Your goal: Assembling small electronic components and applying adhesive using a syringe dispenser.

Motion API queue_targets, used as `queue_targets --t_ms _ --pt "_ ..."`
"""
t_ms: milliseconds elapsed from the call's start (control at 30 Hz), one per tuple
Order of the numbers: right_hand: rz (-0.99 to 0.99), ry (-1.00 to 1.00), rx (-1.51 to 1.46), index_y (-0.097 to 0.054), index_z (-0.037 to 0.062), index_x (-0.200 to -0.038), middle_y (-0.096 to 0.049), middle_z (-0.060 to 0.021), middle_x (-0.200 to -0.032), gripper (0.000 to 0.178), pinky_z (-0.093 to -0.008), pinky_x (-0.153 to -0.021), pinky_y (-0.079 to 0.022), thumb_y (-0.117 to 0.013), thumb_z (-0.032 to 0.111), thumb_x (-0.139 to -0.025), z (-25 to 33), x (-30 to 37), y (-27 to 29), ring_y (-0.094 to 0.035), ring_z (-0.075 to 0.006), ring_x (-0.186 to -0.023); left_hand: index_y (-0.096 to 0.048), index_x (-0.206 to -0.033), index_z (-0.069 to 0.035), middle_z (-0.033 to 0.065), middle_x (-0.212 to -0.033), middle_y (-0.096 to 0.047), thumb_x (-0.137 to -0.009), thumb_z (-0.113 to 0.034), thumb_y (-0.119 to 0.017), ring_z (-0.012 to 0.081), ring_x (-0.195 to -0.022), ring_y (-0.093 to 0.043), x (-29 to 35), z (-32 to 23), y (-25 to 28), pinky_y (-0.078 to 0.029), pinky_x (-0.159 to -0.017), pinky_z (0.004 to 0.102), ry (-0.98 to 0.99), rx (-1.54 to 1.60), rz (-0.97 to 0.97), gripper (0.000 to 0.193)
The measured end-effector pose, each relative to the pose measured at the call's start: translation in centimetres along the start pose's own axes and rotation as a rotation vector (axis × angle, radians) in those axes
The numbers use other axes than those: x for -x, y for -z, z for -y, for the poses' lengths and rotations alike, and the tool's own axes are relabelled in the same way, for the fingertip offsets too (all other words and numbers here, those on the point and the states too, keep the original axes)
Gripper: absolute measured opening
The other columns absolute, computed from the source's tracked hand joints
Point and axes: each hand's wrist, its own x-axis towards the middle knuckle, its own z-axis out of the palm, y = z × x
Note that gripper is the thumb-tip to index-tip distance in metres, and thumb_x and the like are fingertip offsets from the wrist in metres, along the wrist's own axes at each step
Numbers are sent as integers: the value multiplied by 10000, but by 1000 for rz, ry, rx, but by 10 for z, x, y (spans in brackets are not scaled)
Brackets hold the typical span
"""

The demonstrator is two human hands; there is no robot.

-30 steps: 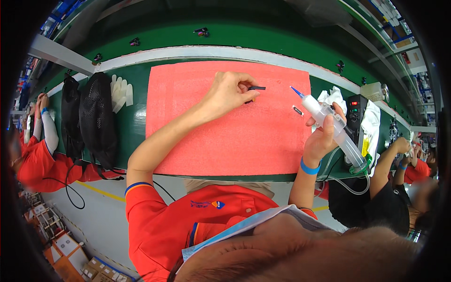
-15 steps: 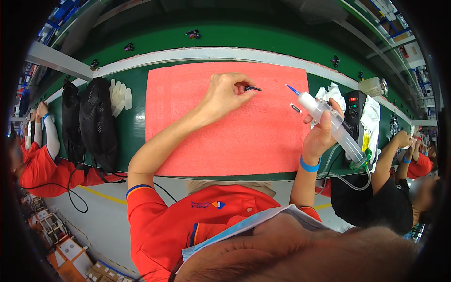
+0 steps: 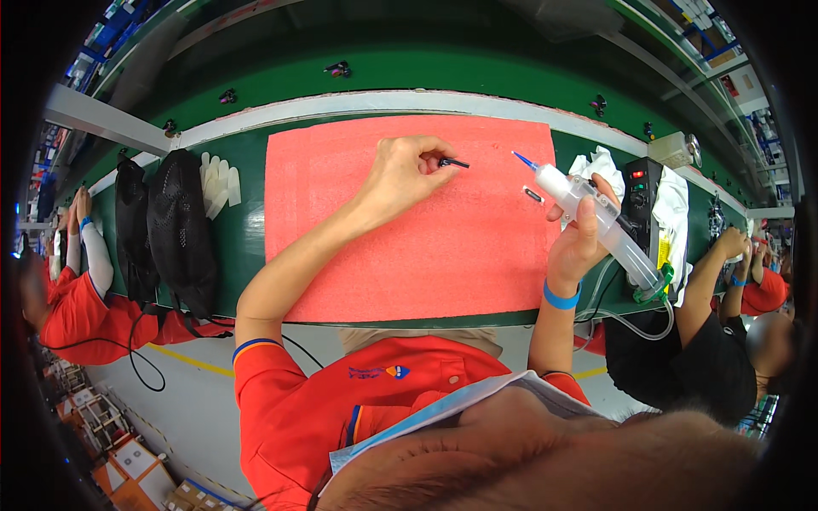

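My left hand (image 3: 407,177) is closed in a pinch on a small black part (image 3: 454,162), whose thin end sticks out to the right over the pink foam mat (image 3: 383,264). Most of that part is hidden by the fingers. Wrapped around a clear dispensing syringe (image 3: 626,254) is my right hand (image 3: 584,228), at the mat's right edge. The syringe slants up and left, and its blue needle tip (image 3: 525,160) is apart from the black part. Just below the tip, a small dark piece with a pale border (image 3: 533,195) lies on the mat.
A black control box (image 3: 639,192) and crumpled white tissue (image 3: 596,166) stand right, near a lidded jar (image 3: 673,152). Clear tubing (image 3: 643,339) loops below the syringe. Black mesh bags (image 3: 181,230) and pale finger cots (image 3: 219,183) lie left. Beyond the white rail (image 3: 409,102), a green belt carries small parts.
The small parts on the green belt have slid slightly left. The whole view has tilted a little. Both hands keep nearly the same pose and hold the same things.
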Motion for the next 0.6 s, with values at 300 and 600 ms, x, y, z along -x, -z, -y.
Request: queue_targets --t_ms 300,600 --pt "-27 38 -29 -452 -60 -1031 -542 -186 -836 381 -250 -462 -429 -546 181 -751 -2 -2 6 -524 -187 -528 -611 -838 10 42 -612 -567 -681 -51 -631 45 -513 -463 -1 4 -1 -406 -493 187 25 16 52 169" --pt "-359 38 52 -462 -52 -1038 -548 -160 -872 390 -246 -517 -456 -574 218 -781 -7 -30 53 -538 -163 -576 -577 -821 37 53 -672 -585 -711 -33 -597 64 -566 -518 -3 7 -2 -441 -550 178 45 269 76 132"
